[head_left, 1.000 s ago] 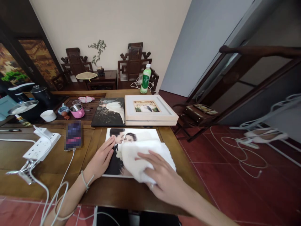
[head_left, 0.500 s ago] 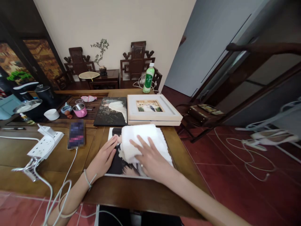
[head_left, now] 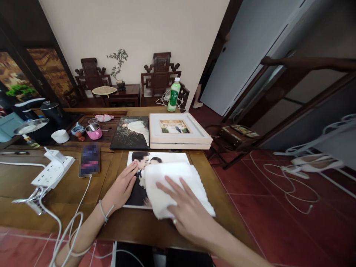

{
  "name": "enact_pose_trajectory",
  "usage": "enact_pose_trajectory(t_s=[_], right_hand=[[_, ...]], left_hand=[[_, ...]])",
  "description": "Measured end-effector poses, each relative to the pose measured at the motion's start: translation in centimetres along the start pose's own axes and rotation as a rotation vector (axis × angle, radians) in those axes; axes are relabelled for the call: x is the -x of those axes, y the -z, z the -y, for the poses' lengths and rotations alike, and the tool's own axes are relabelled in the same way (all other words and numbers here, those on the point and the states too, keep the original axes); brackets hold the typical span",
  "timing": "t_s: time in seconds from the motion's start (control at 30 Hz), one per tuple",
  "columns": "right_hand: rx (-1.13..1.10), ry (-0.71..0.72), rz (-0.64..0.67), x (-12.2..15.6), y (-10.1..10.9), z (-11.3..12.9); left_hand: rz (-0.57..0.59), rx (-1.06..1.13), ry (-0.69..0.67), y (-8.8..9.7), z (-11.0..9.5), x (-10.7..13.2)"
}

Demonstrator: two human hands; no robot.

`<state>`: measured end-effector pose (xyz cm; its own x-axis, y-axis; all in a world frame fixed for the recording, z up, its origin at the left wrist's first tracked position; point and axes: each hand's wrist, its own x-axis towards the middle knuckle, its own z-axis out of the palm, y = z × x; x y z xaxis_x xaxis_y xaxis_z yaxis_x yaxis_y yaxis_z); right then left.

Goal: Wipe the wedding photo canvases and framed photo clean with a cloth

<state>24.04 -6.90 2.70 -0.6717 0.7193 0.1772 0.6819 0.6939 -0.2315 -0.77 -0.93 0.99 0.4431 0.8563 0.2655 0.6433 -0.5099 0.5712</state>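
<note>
A photo print (head_left: pixel 135 193) of two people lies flat near the front edge of the wooden table (head_left: pixel 130 230). Over its right part is spread a folded white towel (head_left: pixel 167 174), which also reaches past the print's front and right edges. My right hand (head_left: pixel 186 204) rests on the towel with its fingers spread, pressing it down. My left hand (head_left: pixel 124 185) lies flat on the print's left edge, fingers stretched out. The towel hides much of the picture's right side.
Behind the print are a dark picture panel (head_left: pixel 130 132) and stacked white frames (head_left: pixel 200 135). A green bottle (head_left: pixel 174 95) stands beyond them. To the left are a phone (head_left: pixel 89 159), a power strip (head_left: pixel 52 170) with cables, and a pink cup (head_left: pixel 94 132). A person's leg (head_left: pixel 197 94) shows by the door.
My right hand and the towel have moved toward me and slightly right, uncovering the top of the print. My left hand stays in place. The door has opened wider, showing a person's leg.
</note>
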Motion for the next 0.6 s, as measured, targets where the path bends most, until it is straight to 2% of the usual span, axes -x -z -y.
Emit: enact_pose_trajectory(t_s=[0.17, 0.3, 0.43, 0.6], right_hand=[[0.04, -0.091, -0.046, -5.6, 0.3, -3.8], [0.043, -0.097, -0.061, -7.8, 0.3, -4.7], [0.028, -0.04, -0.003, -6.3, 0.1, -3.1], [-0.021, 0.062, -0.003, -1.5, -0.4, 1.0]], left_hand=[[-0.013, 0.015, -0.013, -0.1, 0.2, 0.1], [-0.007, 0.017, -0.009, -0.2, 0.2, 0.1], [-0.005, 0.014, -0.02, 0.0, 0.0, 0.0], [-0.009, 0.007, -0.026, 0.1, -0.1, 0.0]])
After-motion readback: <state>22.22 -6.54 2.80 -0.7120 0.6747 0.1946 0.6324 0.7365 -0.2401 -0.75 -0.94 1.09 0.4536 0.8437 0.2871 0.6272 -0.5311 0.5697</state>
